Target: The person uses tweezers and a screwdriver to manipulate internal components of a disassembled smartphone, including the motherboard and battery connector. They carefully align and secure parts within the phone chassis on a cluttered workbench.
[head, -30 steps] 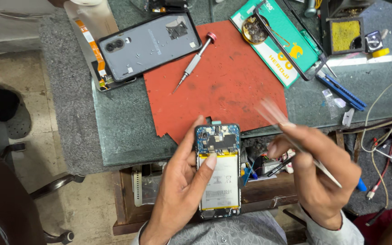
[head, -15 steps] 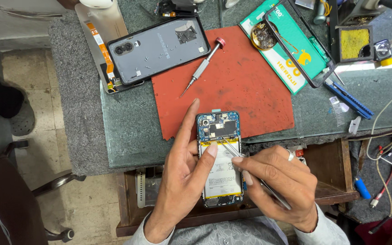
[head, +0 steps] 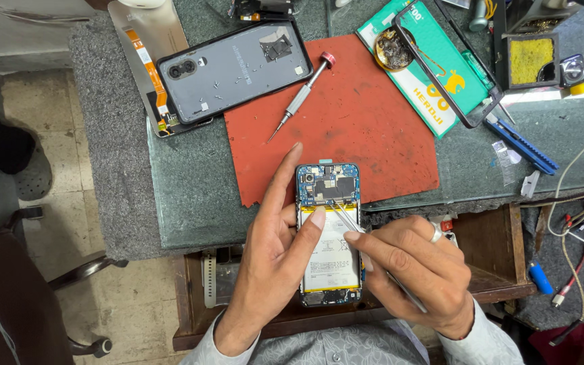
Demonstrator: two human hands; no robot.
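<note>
Just beyond both hands lies the grey-green stone worktop [head: 190, 196], and on it, ahead of the fingertips, a red rubber mat [head: 353, 115] with a ragged near edge. Up and to the left of the left hand rests a dark phone back cover [head: 234, 67] with small screws scattered on it, lying partly over a pale panel with an orange flex cable [head: 149, 67]. Far ahead of the right hand sits a green box [head: 434, 74] with a black phone frame [head: 451, 67] laid across it. Between cover and box, well ahead of the left index finger, a red-capped screwdriver [head: 301, 96] lies slantwise on the mat.

The left hand [head: 272, 250] cradles the opened phone [head: 329, 233] from below and the side, thumb pressed on the white battery, index finger stretched up along its left edge. The phone stands lengthwise between the two hands, its circuit board end farthest from the wrists, over the worktop's near edge.

The right hand [head: 414, 270], a ring on one finger, pinches metal tweezers [head: 346, 216] between thumb and forefinger; their tips touch the phone at the seam where board meets battery, just beside the left thumb tip.
</note>
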